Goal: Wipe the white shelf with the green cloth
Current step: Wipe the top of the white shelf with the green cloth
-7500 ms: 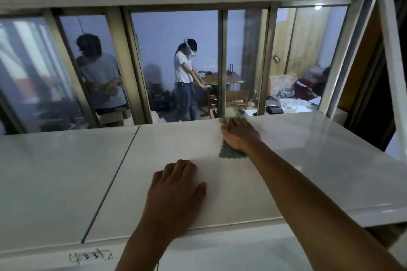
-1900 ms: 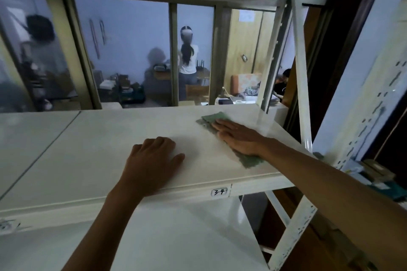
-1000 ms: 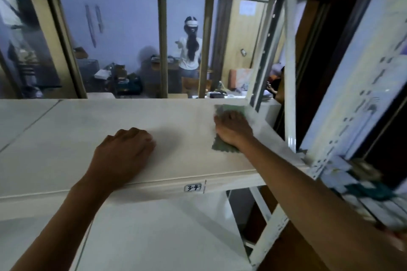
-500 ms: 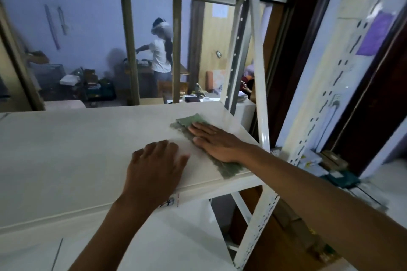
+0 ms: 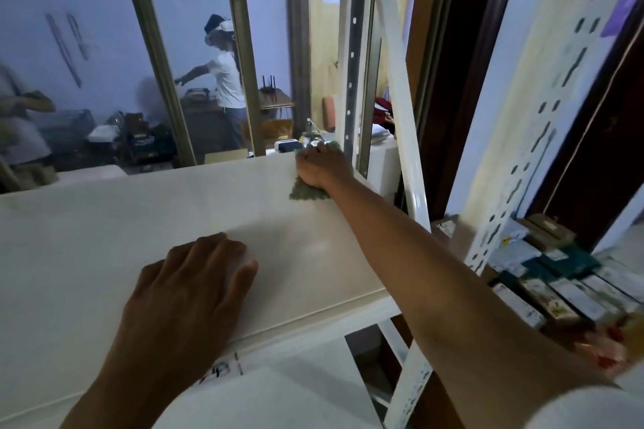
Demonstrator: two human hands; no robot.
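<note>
Your right hand (image 5: 322, 165) at far right corner of white shelf (image 5: 104, 237), palm down, pressing green cloth (image 5: 308, 191) flat on shelf top; fingers spread over cloth, not curled round it. Cloth edge pokes out under wrist, tip past fingertips at shelf's back edge, just beside white upright post (image 5: 400, 97). Your left hand (image 5: 190, 292) flat on shelf near front edge, fingers together, holding nothing. Handwritten label (image 5: 217, 368) on shelf's front lip, partly under left wrist. Boxes (image 5: 557, 275) stacked right of shelf, lower down, blurred.
</note>
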